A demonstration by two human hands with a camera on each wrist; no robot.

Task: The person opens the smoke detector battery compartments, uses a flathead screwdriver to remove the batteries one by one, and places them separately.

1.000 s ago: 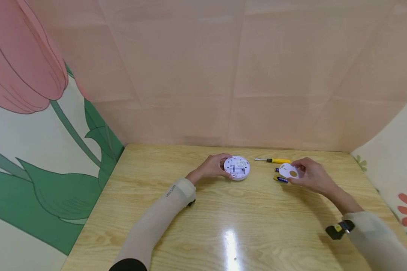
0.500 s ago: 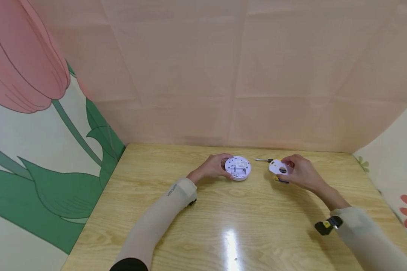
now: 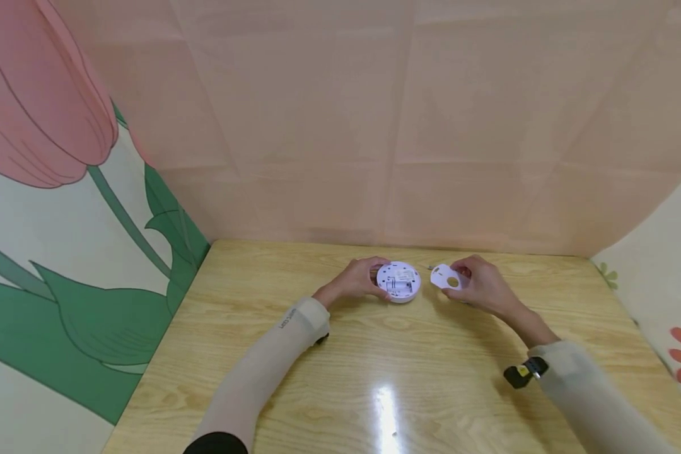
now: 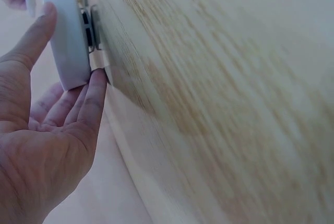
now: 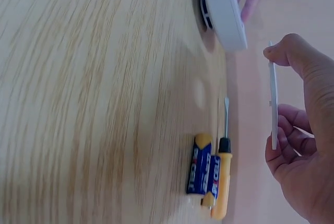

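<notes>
My left hand (image 3: 354, 279) grips the near side of a round white smoke alarm (image 3: 398, 282), its back up and a battery bay showing in it. In the left wrist view the alarm (image 4: 68, 38) sits between thumb and fingers, with a dark slotted part on its underside by the table. To the right, my right hand (image 3: 485, 287) pinches a thin white mounting plate (image 3: 439, 276) with a large round hole. Seen edge-on in the right wrist view, the plate (image 5: 274, 104) is raised off the table, apart from the alarm, with thumb and fingertips at opposite edges.
Two blue-and-yellow batteries (image 5: 199, 169) lie beside a screwdriver (image 5: 224, 177) with a yellow handle; in the head view my right hand mostly hides them. The wooden table (image 3: 318, 384) ends at a draped pink backdrop (image 3: 397, 157).
My right hand has carried the mounting plate left, from over the batteries to close beside the smoke alarm. The left hand and alarm have stayed in place.
</notes>
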